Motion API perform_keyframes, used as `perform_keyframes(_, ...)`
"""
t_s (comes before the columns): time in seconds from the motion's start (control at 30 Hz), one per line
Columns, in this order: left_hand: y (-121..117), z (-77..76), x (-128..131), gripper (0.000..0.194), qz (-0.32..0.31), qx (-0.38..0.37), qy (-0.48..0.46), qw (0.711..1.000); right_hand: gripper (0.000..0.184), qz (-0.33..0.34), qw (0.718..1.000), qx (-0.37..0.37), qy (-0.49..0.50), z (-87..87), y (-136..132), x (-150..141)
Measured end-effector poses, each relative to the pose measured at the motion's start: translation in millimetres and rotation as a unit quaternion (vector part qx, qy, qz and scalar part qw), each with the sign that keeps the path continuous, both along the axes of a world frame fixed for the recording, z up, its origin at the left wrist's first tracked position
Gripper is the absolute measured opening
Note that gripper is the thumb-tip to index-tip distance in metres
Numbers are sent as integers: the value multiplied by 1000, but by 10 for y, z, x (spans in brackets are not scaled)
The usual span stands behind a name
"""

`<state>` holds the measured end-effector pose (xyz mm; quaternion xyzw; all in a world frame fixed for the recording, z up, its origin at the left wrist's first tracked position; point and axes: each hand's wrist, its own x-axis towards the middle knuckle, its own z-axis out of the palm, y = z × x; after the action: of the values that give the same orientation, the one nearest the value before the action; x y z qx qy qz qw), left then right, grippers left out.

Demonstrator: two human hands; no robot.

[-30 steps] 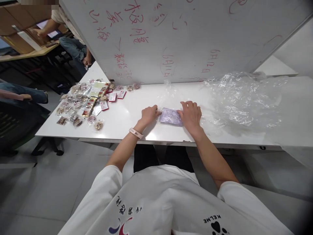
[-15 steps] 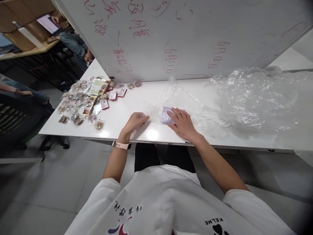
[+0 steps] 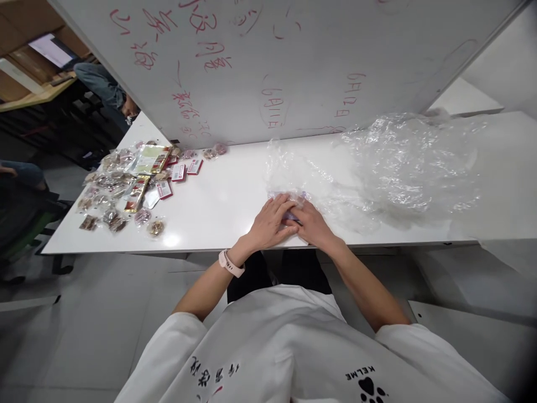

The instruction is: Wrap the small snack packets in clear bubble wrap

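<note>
A small flat purple box (image 3: 288, 215) lies at the table's front edge under clear plastic film, mostly covered by my hands. My left hand (image 3: 271, 221), with a pale pink band on the wrist, has its fingers over the box's left and top. From the other side, my right hand (image 3: 309, 221) grips the box, fingers on top and thumb on the near side. The fingertips of both hands meet over it. Crumpled clear plastic film (image 3: 293, 168) spreads from beneath the hands toward the back and right.
A large heap of clear plastic film (image 3: 411, 162) covers the table's right side. At the left lie several small wrapped snacks (image 3: 109, 179), gold packets (image 3: 153, 158) and red-and-white boxes (image 3: 178, 172). A whiteboard (image 3: 310, 67) with red writing stands behind. Another person's leg (image 3: 103, 87) shows at upper left.
My left hand has moved right from the bare table onto the purple box, joining my right hand. The film is now folded over the box. The view has shifted slightly to the right.
</note>
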<state>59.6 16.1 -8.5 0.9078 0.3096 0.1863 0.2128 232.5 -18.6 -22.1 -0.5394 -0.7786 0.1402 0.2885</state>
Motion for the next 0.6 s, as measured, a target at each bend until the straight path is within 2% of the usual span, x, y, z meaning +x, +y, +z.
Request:
perform_keyframes(0.07, 15, -35, -72, 66, -17, 22, 20, 999, 36, -49, 997, 48, 30, -23, -236, -4)
perform_keyframes(0.13, 45, -41, -102, 66, -16, 35, 34, 999, 33, -140, 984, 98, 41, -60, -532, 43)
perform_keyframes(0.23, 110, -18, -61, 55, -3, 44, 54, 998, 30, -298, 946, 125, -32, -117, -895, 238)
perform_keyframes(0.3, 156, -3, -9, 47, 6, 53, 60, 997, 33, -339, 930, 98, -102, -123, -958, 396)
perform_keyframes(0.37, 188, -1, 34, 40, 12, 67, 63, 996, 41, -326, 935, 66, -120, -93, -847, 502)
perform_keyframes(0.47, 187, -20, 45, 38, 6, 98, 68, 993, 50, -252, 964, 58, -57, -1, -475, 473)
perform_keyframes(0.6, 73, -47, -35, 32, -1, 133, 79, 988, 50, -59, 998, 23, -8, 95, -76, 181)
